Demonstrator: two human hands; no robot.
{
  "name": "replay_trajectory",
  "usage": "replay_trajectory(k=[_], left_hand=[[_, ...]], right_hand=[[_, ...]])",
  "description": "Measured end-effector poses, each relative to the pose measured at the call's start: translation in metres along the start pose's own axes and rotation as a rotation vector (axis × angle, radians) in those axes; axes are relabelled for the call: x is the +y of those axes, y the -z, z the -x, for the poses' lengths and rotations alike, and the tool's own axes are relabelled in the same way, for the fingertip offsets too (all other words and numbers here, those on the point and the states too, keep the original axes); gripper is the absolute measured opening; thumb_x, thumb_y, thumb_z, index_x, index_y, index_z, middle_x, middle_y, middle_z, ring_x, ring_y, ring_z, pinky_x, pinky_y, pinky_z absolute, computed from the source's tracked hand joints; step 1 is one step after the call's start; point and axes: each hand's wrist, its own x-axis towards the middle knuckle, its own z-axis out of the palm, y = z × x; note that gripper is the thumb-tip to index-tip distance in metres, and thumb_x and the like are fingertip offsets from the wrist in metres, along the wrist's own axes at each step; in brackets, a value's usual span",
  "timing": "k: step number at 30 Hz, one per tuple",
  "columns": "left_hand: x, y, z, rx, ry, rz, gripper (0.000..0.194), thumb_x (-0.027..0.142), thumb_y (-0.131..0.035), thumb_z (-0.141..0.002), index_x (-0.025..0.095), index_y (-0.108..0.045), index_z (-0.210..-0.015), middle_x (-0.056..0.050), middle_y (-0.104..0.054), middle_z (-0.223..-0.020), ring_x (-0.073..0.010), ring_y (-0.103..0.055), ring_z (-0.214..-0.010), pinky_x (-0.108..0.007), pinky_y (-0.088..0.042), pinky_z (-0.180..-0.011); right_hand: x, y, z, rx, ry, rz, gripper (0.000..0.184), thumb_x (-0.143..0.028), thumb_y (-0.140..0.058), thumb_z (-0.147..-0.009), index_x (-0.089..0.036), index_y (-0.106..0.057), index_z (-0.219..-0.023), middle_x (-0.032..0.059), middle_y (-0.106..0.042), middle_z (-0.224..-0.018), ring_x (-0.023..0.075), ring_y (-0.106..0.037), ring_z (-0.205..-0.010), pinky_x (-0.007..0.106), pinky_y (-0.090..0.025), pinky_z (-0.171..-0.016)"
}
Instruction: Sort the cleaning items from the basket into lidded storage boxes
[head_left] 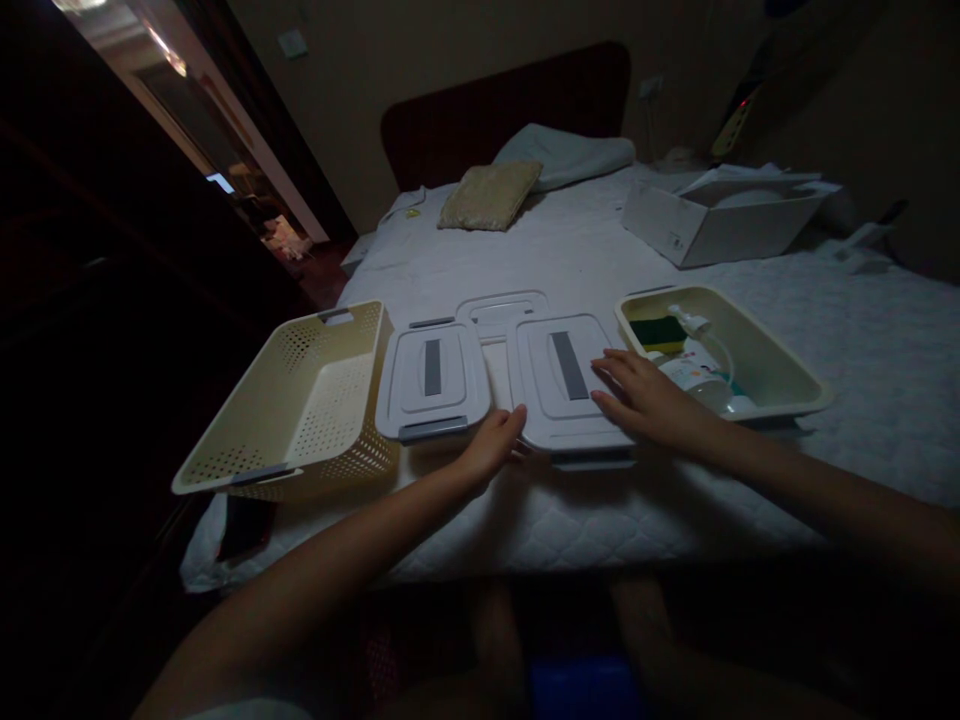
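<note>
Two white lidded boxes lie side by side on a white mattress [862,340]. My right hand [645,395] rests flat on the lid of the right box [562,375], fingers spread, beside its grey handle strip. My left hand [491,445] touches that box's near left corner, fingers partly curled against the edge, holding nothing that I can see. The left box [433,380] sits just left of my left hand. A third white lid [501,312] lies behind the two boxes.
A cream perforated basket [300,400] stands tilted at the mattress's left edge. A cream bin [772,370] on the right holds a sponge and a pump bottle [697,365]. Farther back are an open white carton [720,220], a cushion [489,195] and a pillow.
</note>
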Motion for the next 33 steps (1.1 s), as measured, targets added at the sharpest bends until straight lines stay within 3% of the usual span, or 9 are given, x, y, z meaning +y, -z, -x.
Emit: replay_trajectory(k=[5, 9, 13, 17, 24, 29, 33], left_hand=[[-0.01, -0.001, -0.001, -0.062, -0.051, 0.037, 0.041, 0.046, -0.044, -0.094, 0.015, -0.053, -0.069, 0.001, -0.051, -0.058, -0.0084, -0.049, -0.05, -0.023, -0.039, -0.054], [-0.016, -0.001, -0.007, -0.061, -0.075, 0.051, 0.043, 0.05, -0.046, -0.092, 0.015, -0.053, -0.068, 0.002, -0.05, -0.056, -0.0081, -0.046, -0.048, -0.023, -0.039, -0.054], [-0.021, 0.001, -0.013, -0.078, -0.127, 0.034, 0.045, 0.054, -0.046, -0.09, 0.016, -0.052, -0.067, 0.003, -0.048, -0.055, -0.008, -0.045, -0.048, -0.024, -0.039, -0.055], [-0.023, 0.004, -0.013, -0.098, -0.132, -0.013, 0.045, 0.052, -0.042, -0.092, 0.016, -0.05, -0.067, 0.003, -0.047, -0.054, -0.0085, -0.047, -0.049, -0.024, -0.039, -0.056], [-0.021, 0.003, -0.01, -0.068, -0.114, -0.04, 0.044, 0.054, -0.043, -0.091, 0.018, -0.047, -0.066, 0.004, -0.046, -0.05, -0.0099, -0.047, -0.047, -0.025, -0.04, -0.056], [-0.023, 0.007, -0.014, -0.104, -0.125, -0.042, 0.046, 0.061, -0.046, -0.087, 0.019, -0.047, -0.068, 0.004, -0.047, -0.051, -0.0103, -0.048, -0.049, -0.025, -0.041, -0.056], [-0.022, 0.008, -0.014, -0.095, -0.108, -0.095, 0.044, 0.057, -0.042, -0.09, 0.019, -0.047, -0.067, 0.003, -0.049, -0.053, -0.0115, -0.047, -0.048, -0.026, -0.039, -0.054]], right_hand=[[-0.003, -0.01, 0.007, 0.016, -0.002, 0.05, 0.045, -0.037, -0.042, -0.093, -0.006, -0.061, -0.119, 0.0233, -0.056, -0.127, 0.0338, -0.053, -0.121, 0.05, -0.043, -0.103], [-0.002, -0.003, 0.003, -0.027, 0.024, 0.045, 0.042, -0.037, -0.043, -0.093, -0.008, -0.062, -0.118, 0.0217, -0.059, -0.123, 0.0329, -0.054, -0.12, 0.05, -0.045, -0.101], [0.002, 0.008, -0.012, -0.064, 0.042, -0.015, 0.036, -0.035, -0.044, -0.093, -0.012, -0.064, -0.111, 0.0188, -0.062, -0.115, 0.0291, -0.06, -0.109, 0.046, -0.049, -0.095], [0.011, 0.009, -0.04, -0.077, 0.068, -0.04, 0.043, -0.035, -0.041, -0.093, -0.008, -0.061, -0.119, 0.0192, -0.06, -0.122, 0.0276, -0.058, -0.114, 0.041, -0.046, -0.1], [0.027, -0.014, -0.095, -0.187, -0.036, 0.091, 0.059, -0.043, -0.039, -0.094, -0.002, -0.051, -0.135, 0.0241, -0.049, -0.139, 0.0318, -0.047, -0.129, 0.043, -0.037, -0.107], [0.032, -0.03, -0.105, -0.273, -0.016, 0.217, 0.059, -0.046, -0.03, -0.096, -0.009, -0.053, -0.135, 0.0205, -0.051, -0.14, 0.0337, -0.045, -0.131, 0.049, -0.036, -0.105], [0.032, -0.032, -0.104, -0.294, -0.014, 0.204, 0.059, -0.046, -0.03, -0.096, -0.009, -0.054, -0.134, 0.0217, -0.052, -0.138, 0.0355, -0.047, -0.128, 0.051, -0.037, -0.102]])
